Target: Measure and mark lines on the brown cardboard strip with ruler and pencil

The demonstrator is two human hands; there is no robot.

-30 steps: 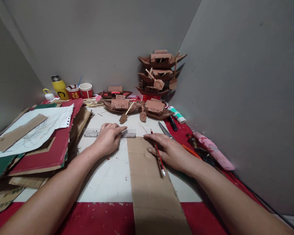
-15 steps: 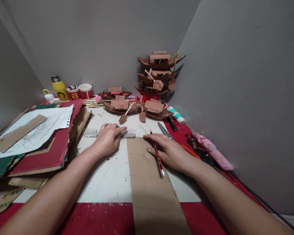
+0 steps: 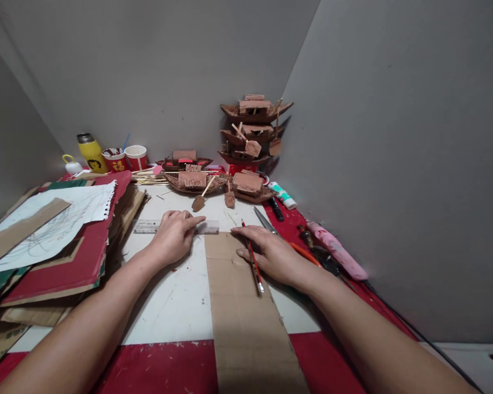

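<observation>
A clear plastic ruler point(image 3: 144, 227) lies on the white work surface, with its right end at the top edge of a long brown cardboard strip point(image 3: 246, 323). My left hand point(image 3: 175, 236) is closed over the ruler, pressing it down with the index finger pointing right. In my right hand point(image 3: 276, 256) is a red and black pencil point(image 3: 255, 269), tip away from me, held between thumb and fingers. That hand rests on the strip's upper right part. The strip runs toward me past the table's near edge.
Small brown model boats point(image 3: 195, 181) stand at the back, some in a tall stack point(image 3: 257, 112). Scissors point(image 3: 265, 220), a black marker point(image 3: 276, 209) and a pink glue gun point(image 3: 337, 249) lie right. Cardboard sheets point(image 3: 61, 268) pile up left. A yellow bottle point(image 3: 91, 153) and paper cups point(image 3: 136, 158) stand behind.
The whole scene has shifted slightly left and a little down in view as my head turned. Both hands keep their places on the ruler and the cardboard strip.
</observation>
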